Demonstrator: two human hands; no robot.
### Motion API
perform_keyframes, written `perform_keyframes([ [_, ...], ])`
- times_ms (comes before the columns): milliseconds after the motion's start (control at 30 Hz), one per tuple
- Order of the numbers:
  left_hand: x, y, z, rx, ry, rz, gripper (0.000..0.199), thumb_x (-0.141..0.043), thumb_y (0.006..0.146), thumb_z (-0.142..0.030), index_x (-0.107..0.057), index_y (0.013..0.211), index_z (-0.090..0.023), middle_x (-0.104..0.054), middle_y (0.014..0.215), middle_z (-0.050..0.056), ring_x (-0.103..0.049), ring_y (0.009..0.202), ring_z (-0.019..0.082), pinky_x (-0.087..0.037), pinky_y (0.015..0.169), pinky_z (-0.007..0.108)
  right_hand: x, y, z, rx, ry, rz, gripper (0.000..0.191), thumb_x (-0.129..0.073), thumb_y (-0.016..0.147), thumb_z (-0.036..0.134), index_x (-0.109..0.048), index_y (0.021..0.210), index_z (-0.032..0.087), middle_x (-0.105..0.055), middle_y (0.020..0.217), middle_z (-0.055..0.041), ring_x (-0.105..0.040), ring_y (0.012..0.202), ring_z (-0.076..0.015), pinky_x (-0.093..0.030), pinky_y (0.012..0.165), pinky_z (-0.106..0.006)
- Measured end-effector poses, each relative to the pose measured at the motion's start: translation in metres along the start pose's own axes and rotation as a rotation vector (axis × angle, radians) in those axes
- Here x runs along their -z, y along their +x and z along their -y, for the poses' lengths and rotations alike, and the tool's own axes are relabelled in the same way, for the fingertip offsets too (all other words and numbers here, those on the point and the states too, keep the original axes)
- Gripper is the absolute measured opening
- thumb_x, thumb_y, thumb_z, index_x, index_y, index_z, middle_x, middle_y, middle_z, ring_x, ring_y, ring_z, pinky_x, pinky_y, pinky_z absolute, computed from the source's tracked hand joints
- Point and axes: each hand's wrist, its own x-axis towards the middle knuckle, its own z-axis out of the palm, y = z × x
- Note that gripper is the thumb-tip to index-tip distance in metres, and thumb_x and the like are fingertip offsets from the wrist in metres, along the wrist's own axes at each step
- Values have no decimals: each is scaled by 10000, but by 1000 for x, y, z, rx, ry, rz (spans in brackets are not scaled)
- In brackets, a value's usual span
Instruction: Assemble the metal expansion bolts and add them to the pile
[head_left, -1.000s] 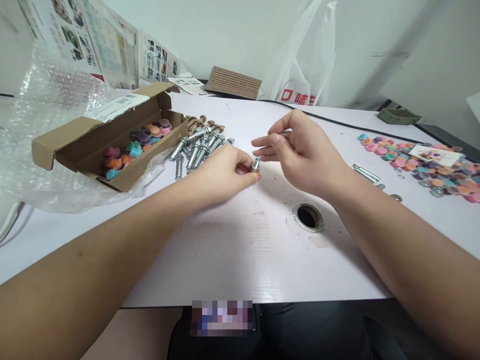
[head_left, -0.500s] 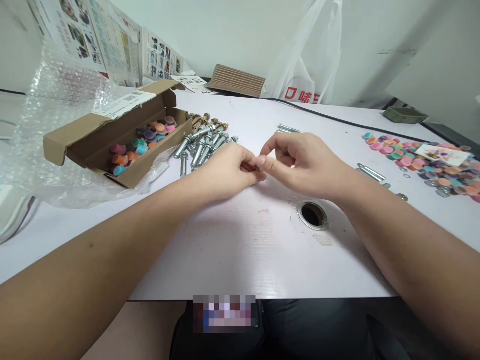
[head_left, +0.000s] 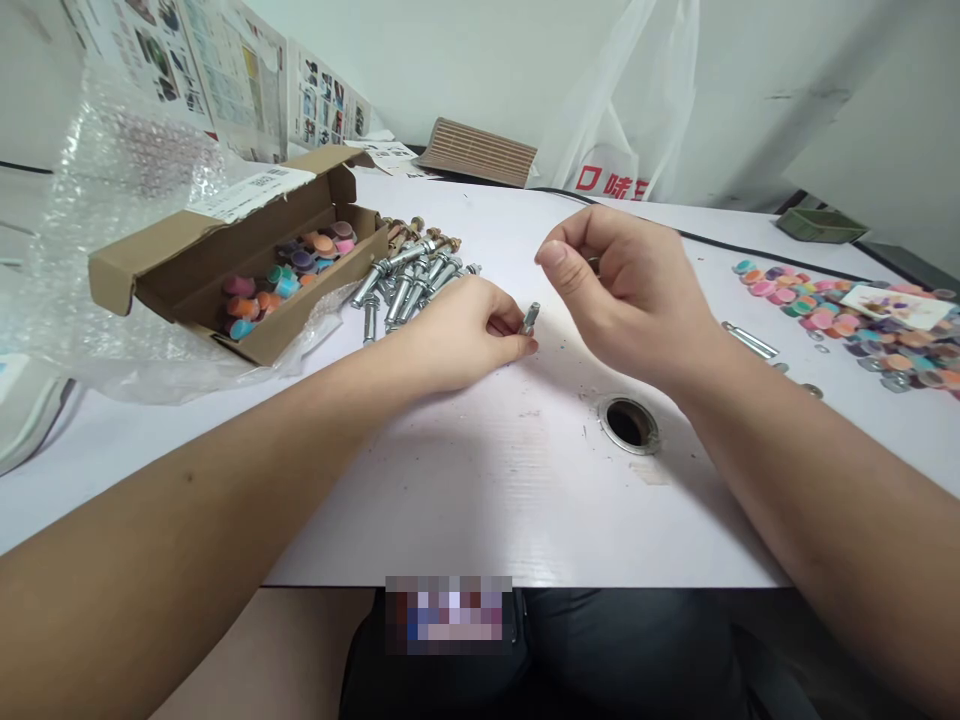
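Soft, fairly bright light is spreading over the pale worktop (head_left: pixel 465 520). Whitish glare is shining near the middle of its front edge, with a grey shadow lying just left. Darker shade is falling beneath the right forearm (head_left: pixel 795 470). Bubble wrap (head_left: pixel 82 220) is glinting toward the back left corner. Wide-angle distortion is stretching both forearms. Caps (head_left: pixel 844 325) near the right edge are looking smeared; 1 pixelated patch (head_left: pixel 450 615) is sitting below the front edge.

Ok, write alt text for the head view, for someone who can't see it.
The left hand pinches a metal piece at a white table, the right hand curled nearby. To the left lie metal bolts and an open cardboard box holding colorful caps; more caps lie at right.
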Motion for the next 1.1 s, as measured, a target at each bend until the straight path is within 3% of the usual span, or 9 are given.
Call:
perform_keyframes([
  [167,-1,1,0,-1,0,4,168,-696,853,-298,-700,753,-162,-710,741,30,-609,735,182,-406,710,345,-18,3,-7,95,8,71,235,-472,1127,347,-480,931,217,-545,847,-51,-485,751,-154,-441,744,-299],
  [400,-2,1,1,-26,13,-14,146,-671,804,-255,-642,689,-170,-667,678,15,-558,680,156,-384,657,322,-38,2,-1,30,61,-63,214,-367,1142,285,-401,938,228,-552,898,-61,-544,857,-171,-501,819,-319],
  [600,-3,2,5,-30,-11,-53,79,-623,745,-180,-603,669,-172,-655,674,17,-557,678,156,-377,620,302,-50,2,-14,199,78,-11,202,-341,1137,282,-381,946,233,-522,854,-53,-505,784,-174,-450,761,-334],
  [767,-2,1,3,-54,-10,-38,159,-610,760,-156,-563,609,-173,-602,614,-5,-496,646,129,-352,619,302,-51,2,-28,325,55,-27,202,-332,1141,324,-396,976,226,-528,838,-45,-503,773,-184,-402,721,-350],
  [967,-1,1,1,14,16,-76,167,-627,741,-150,-531,606,-172,-567,603,-2,-486,656,129,-324,610,307,-51,3,-33,451,-100,-39,241,-310,1147,341,-446,999,208,-591,898,-78,-489,795,-194,-401,744,-366],
  [1100,-1,2,3,60,28,-79,192,-644,718,-165,-490,605,-182,-443,556,-28,-418,632,118,-275,586,307,-52,1,-38,559,-166,-53,216,-339,1139,277,-471,990,195,-616,911,-78,-469,802,-193,-393,773,-368],
])
